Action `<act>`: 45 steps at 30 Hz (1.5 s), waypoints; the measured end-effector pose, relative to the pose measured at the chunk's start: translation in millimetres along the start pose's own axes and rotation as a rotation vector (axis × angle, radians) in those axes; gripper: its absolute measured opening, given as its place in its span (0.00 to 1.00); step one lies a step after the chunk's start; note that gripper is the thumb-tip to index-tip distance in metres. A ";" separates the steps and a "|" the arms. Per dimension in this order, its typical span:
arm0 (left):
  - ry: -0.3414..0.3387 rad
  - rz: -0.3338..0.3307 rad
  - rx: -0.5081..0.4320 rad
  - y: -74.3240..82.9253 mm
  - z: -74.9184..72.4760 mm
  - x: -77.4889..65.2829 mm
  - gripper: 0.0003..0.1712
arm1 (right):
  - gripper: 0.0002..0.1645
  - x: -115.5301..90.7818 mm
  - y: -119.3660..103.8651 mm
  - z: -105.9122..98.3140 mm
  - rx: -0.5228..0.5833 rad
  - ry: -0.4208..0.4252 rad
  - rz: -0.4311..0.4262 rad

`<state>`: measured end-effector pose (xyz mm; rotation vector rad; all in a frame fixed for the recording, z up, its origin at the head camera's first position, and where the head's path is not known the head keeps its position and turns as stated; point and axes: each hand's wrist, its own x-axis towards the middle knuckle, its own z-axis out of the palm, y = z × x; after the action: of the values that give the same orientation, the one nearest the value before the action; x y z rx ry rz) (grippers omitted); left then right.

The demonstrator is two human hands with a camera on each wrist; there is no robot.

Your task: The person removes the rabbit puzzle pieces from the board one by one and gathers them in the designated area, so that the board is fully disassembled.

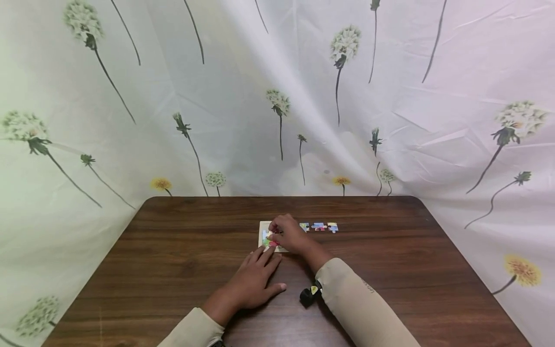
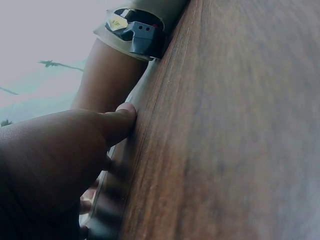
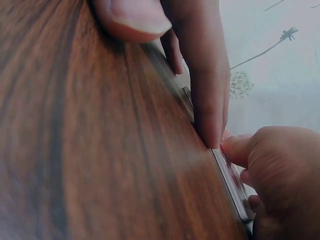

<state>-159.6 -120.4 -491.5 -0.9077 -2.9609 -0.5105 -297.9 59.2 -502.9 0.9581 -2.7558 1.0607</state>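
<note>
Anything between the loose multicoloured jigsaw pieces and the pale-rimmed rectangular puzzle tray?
Yes: the right hand, over the right part of the pale-rimmed rectangular tray, between it and the row of multicoloured jigsaw pieces. Nothing else visible blocks; the left hand lies at the tray's near edge, off that line.

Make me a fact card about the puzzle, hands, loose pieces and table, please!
Puzzle: colourful, in a pale frame, partly covered
Left hand: thumb apart, fingertips at the frame's near edge
Right hand: over the puzzle, fingers bent; can't tell if it holds anything
Loose pieces: three showing, right of the puzzle
Table: brown, wood-look
</note>
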 end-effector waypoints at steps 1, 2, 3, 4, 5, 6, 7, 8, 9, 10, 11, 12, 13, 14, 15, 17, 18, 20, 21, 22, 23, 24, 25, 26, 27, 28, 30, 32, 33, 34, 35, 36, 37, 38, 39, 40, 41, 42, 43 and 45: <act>-0.005 -0.001 -0.004 0.7 -1.2 -0.1 0.43 | 0.06 -0.2 -0.1 -0.4 -0.001 0.006 0.002; -0.010 -0.003 -0.004 1.1 -2.0 -0.1 0.43 | 0.06 -0.2 0.2 -0.5 -0.004 0.012 0.002; -0.015 -0.006 -0.006 1.3 -2.4 0.0 0.43 | 0.06 -0.4 -0.1 -0.8 -0.004 0.015 0.002; -0.021 -0.010 -0.007 1.4 -2.5 0.0 0.43 | 0.06 -0.5 0.0 -1.0 -0.002 0.018 0.000; -0.028 -0.014 -0.010 1.6 -2.8 0.0 0.44 | 0.06 -0.6 0.1 -1.1 0.002 0.019 -0.001; -0.034 -0.019 -0.015 1.9 -3.2 0.2 0.44 | 0.06 -0.7 0.1 -1.4 0.006 0.022 -0.007; -0.036 -0.021 -0.021 2.2 -3.2 0.4 0.44 | 0.06 -1.0 0.0 -1.7 0.012 0.023 -0.011; -0.039 -0.022 -0.020 2.3 -3.2 0.4 0.44 | 0.07 -1.1 0.4 -1.8 0.014 0.025 -0.019; -0.040 -0.024 -0.018 2.4 -3.3 0.4 0.44 | 0.07 -1.3 0.5 -2.0 0.019 0.024 -0.024; -0.039 -0.024 -0.016 2.5 -3.3 0.5 0.44 | 0.08 -1.4 1.0 -2.1 0.022 0.023 -0.029; -0.037 -0.024 -0.013 2.5 -3.2 0.6 0.45 | 0.08 -1.4 1.4 -2.3 0.021 0.023 -0.034; -0.034 -0.023 -0.010 2.4 -2.9 0.7 0.45 | 0.08 -1.6 1.7 -2.6 0.023 0.023 -0.039; -0.031 -0.022 -0.010 2.1 -2.6 0.9 0.45 | 0.08 -1.7 2.0 -2.7 0.021 0.024 -0.046; -0.028 -0.022 -0.010 2.1 -2.6 1.1 0.45 | 0.08 -1.9 2.2 -2.9 0.018 0.024 -0.053; -0.026 -0.022 -0.011 2.1 -2.6 1.2 0.45 | 0.08 -1.9 2.3 -3.1 0.016 0.023 -0.058; -0.024 -0.023 -0.013 2.0 -2.6 1.5 0.45 | 0.09 -2.1 2.5 -3.5 0.008 0.025 -0.070; -0.025 -0.023 -0.015 2.1 -2.9 1.4 0.45 | 0.09 -2.1 2.5 -3.6 0.008 0.024 -0.073; -0.025 -0.023 -0.017 2.8 -3.8 1.3 0.45 | 0.10 -1.9 2.7 -3.9 0.009 0.020 -0.074; -0.026 -0.024 -0.017 2.8 -3.8 1.2 0.45 | 0.11 -1.9 2.8 -4.1 0.012 0.016 -0.071; -0.026 -0.024 -0.018 2.6 -3.5 1.3 0.45 | 0.11 -1.9 3.0 -4.2 0.018 0.013 -0.070; -0.025 -0.024 -0.017 2.7 -3.5 1.4 0.45 | 0.12 -1.9 3.0 -4.4 0.025 0.008 -0.066; -0.024 -0.024 -0.017 2.7 -3.6 1.4 0.45 | 0.13 -1.9 3.2 -4.4 0.029 0.001 -0.061; -0.023 -0.023 -0.016 2.7 -3.4 1.5 0.44 | 0.14 -1.9 3.5 -4.5 0.030 -0.005 -0.057; -0.022 -0.023 -0.015 2.5 -3.1 1.6 0.44 | 0.14 -2.0 3.9 -4.4 0.035 -0.011 -0.052; -0.021 -0.023 -0.015 2.4 -2.8 1.8 0.44 | 0.15 -2.1 4.1 -4.4 0.035 -0.016 -0.048; -0.020 -0.022 -0.014 2.4 -2.8 1.9 0.44 | 0.15 -2.1 4.3 -4.3 0.034 -0.020 -0.044; -0.020 -0.021 -0.014 2.9 -3.4 1.6 0.44 | 0.15 -2.5 4.5 -3.9 0.032 -0.027 -0.035; -0.021 -0.020 -0.013 3.0 -3.6 1.5 0.44 | 0.15 -3.0 4.0 -3.5 0.030 -0.025 -0.036; -0.021 -0.019 -0.012 3.0 -3.6 1.4 0.44 | 0.15 -3.3 3.5 -3.4 0.026 -0.024 -0.038; -0.021 -0.018 -0.010 3.1 -3.7 1.2 0.44 | 0.15 -3.5 3.2 -3.0 0.024 -0.022 -0.042; -0.020 -0.018 -0.010 3.3 -3.9 1.1 0.44 | 0.14 -3.7 2.9 -2.8 0.022 -0.019 -0.048; -0.020 -0.018 -0.010 3.1 -3.7 1.1 0.44 | 0.14 -3.9 2.5 -2.6 0.017 -0.017 -0.055; -0.018 -0.017 -0.010 3.0 -3.6 1.1 0.44 | 0.14 -4.0 1.9 -2.6 0.015 -0.016 -0.061; -0.018 -0.017 -0.010 2.9 -3.5 1.1 0.44 | 0.14 -4.1 1.5 -2.6 0.012 -0.016 -0.065; -0.017 -0.016 -0.011 3.0 -3.6 1.1 0.44 | 0.14 -4.2 1.1 -2.7 0.009 -0.016 -0.070; -0.017 -0.016 -0.013 3.2 -4.0 0.9 0.44 | 0.13 -4.3 0.6 -2.8 0.005 -0.015 -0.073; -0.018 -0.015 -0.015 3.1 -3.9 0.9 0.44 | 0.14 -4.5 0.2 -3.0 0.002 -0.016 -0.072; -0.019 -0.015 -0.016 3.1 -4.0 0.9 0.44 | 0.14 -4.6 -0.2 -3.2 -0.001 -0.017 -0.072; -0.016 -0.011 -0.016 3.0 -4.1 0.8 0.44 | 0.14 -4.7 -0.5 -3.6 0.000 -0.018 -0.071; -0.017 -0.009 -0.016 2.9 -4.2 0.5 0.44 | 0.14 -4.9 -0.7 -4.0 0.000 -0.017 -0.074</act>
<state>-158.8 -119.2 -486.6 -0.9045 -2.9816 -0.5296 -294.2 63.9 -500.6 1.0645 -2.7108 1.0459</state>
